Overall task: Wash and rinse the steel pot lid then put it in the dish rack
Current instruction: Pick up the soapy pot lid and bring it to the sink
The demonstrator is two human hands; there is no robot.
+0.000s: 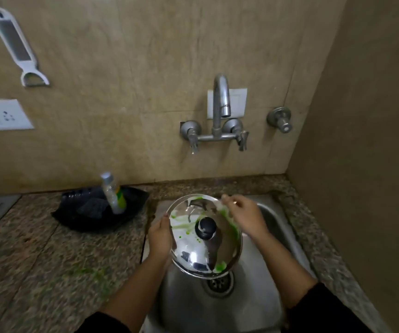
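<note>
Clearly gripping the lid (pixel 191 251) by the rim with the left hand (pixel 160 234), over the sink (pixel 274 224) for drips. Cannot tell the right hand (pixel 244 217) grip: blurred.

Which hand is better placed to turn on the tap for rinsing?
Right, likely. The left hand grips the steel pot lid by its rim over the sink; the right hand lies at its far edge, nearest the tap.

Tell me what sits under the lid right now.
The sink basin, with its drain peeking out past the near edge of the lid. The basin floor beneath is covered, so anything there is hidden.
</note>
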